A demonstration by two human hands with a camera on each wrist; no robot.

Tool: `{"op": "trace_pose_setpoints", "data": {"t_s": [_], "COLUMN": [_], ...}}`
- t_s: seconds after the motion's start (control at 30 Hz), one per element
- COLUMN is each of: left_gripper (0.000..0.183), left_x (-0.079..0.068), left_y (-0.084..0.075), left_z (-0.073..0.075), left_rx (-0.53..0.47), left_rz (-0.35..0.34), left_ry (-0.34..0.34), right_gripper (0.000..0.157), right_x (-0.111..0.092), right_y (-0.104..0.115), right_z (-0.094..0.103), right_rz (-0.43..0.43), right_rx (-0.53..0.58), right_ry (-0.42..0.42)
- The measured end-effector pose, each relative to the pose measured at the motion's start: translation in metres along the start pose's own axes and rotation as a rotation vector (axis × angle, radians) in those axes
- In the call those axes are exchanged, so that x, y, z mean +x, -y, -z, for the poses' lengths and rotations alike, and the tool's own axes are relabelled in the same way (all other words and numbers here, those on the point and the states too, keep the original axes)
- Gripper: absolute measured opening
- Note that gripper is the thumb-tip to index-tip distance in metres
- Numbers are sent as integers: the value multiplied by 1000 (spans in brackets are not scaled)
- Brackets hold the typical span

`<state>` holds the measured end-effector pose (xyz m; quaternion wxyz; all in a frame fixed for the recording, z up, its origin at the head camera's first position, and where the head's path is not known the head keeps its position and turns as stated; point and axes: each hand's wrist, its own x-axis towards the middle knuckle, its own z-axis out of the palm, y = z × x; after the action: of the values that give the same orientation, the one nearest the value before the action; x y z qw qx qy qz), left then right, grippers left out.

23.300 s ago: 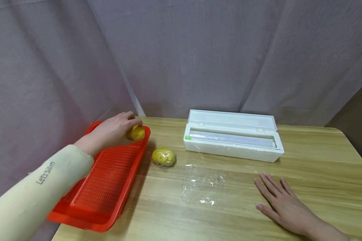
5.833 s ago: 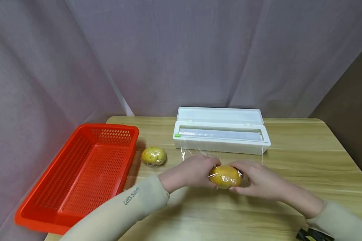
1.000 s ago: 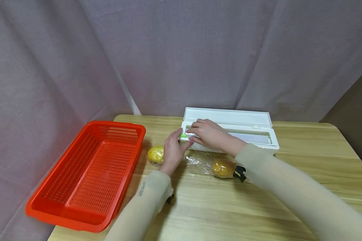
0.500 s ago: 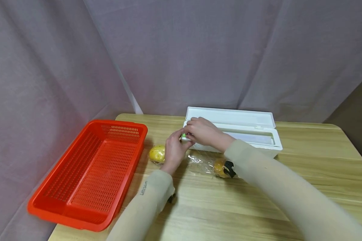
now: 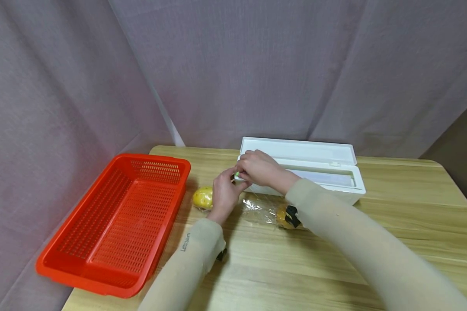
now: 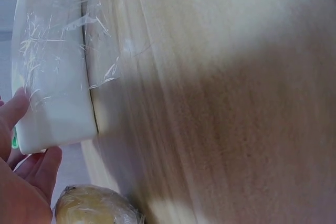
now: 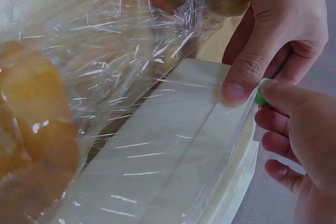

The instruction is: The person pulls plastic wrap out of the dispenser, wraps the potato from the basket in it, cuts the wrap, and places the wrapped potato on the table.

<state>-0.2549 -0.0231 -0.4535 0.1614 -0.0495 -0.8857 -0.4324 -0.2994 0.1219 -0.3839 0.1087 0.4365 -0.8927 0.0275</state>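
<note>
A white cling film dispenser (image 5: 297,149) stands at the back of the table, lid raised. My left hand (image 5: 224,194) grips its left front corner, thumb on the front face in the right wrist view. The right hand (image 5: 261,169) crosses over to that same end and pinches a green slider cutter (image 7: 262,92) between thumb and fingers. Clear cling film (image 7: 142,51) stretches from the box's front edge down onto the table. Under it lies a yellow potato (image 5: 282,217), partly hidden by the right wrist strap. A film-wrapped potato (image 5: 203,198) sits left of the left hand.
A red perforated plastic basket (image 5: 114,290) stands on the left side of the wooden table (image 5: 280,276). A grey curtain (image 5: 233,77) hangs close behind the dispenser. Both forearms reach across the front of the table.
Earlier the left hand held a potato over the basket, then both hands held it in film. It now lies under film. My right hand has shifted slightly left onto the slider; the left stays put.
</note>
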Motion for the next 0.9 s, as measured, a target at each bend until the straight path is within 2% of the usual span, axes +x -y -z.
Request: {"op": "trace_pose_setpoints", "data": {"t_s": [0.17, 0.3, 0.47, 0.73, 0.9], "left_gripper": [50, 54, 51, 56, 59], "left_x": [-1, -3, -4, -5, -5], "left_y": [1, 0, -1, -1, 1], "left_z": [1, 2, 2, 2, 1], "left_rx": [64, 124, 168, 181, 164], "left_rz": [-37, -96, -158, -170, -137], "left_ry": [6, -15, -45, -52, -38], "right_gripper": [11, 13, 13, 17, 17], "right_x": [-1, -2, -2, -7, -9], "right_y": [-2, -3, -4, -8, -11], "right_z": [1, 4, 6, 5, 5], "right_rz": [-1, 0, 3, 9, 23], "right_rx": [-14, -28, -40, -48, -32], "right_ry": [15, 39, 62, 60, 56]}}
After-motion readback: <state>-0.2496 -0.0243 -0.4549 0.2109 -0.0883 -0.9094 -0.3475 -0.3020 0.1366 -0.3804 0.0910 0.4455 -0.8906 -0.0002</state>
